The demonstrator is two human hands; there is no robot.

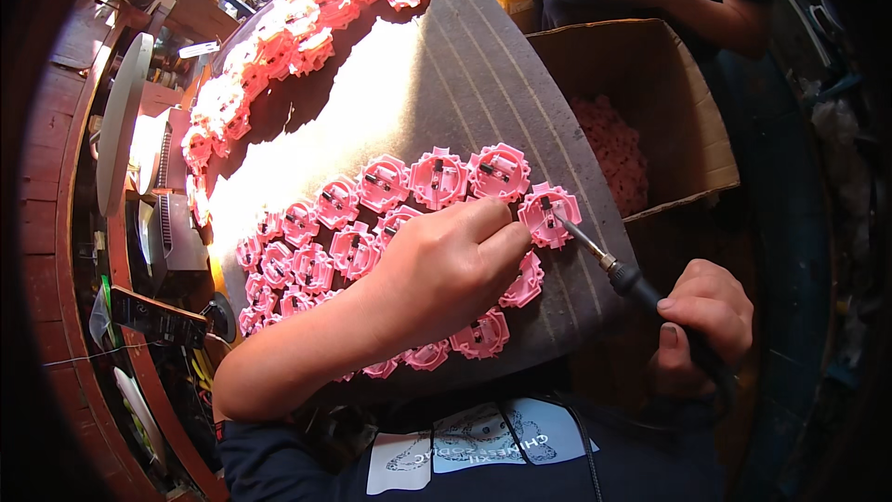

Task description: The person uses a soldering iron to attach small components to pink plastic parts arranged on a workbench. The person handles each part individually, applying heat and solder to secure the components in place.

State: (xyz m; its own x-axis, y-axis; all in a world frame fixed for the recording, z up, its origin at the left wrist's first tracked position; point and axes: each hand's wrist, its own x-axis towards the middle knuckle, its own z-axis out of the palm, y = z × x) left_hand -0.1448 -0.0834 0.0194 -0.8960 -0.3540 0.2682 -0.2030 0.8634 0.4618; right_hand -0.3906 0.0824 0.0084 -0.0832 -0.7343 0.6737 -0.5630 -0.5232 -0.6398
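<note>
My right hand is wrapped around the dark handle of a soldering iron. The iron's thin metal tip points up and left, meeting a pink plastic part at the right end of a row, by the small black piece in its middle. My left hand is closed, palm down over the rows, its fingertips just left of that part; whatever they pinch is hidden. Several similar pink parts with black pieces inside lie in rows on the grey striped board, some covered by my left forearm.
A cardboard box right of the board holds a heap of pink parts. Beyond it is another person's arm. More pink parts line the board's far left edge in bright sunlight. A phone stands at left.
</note>
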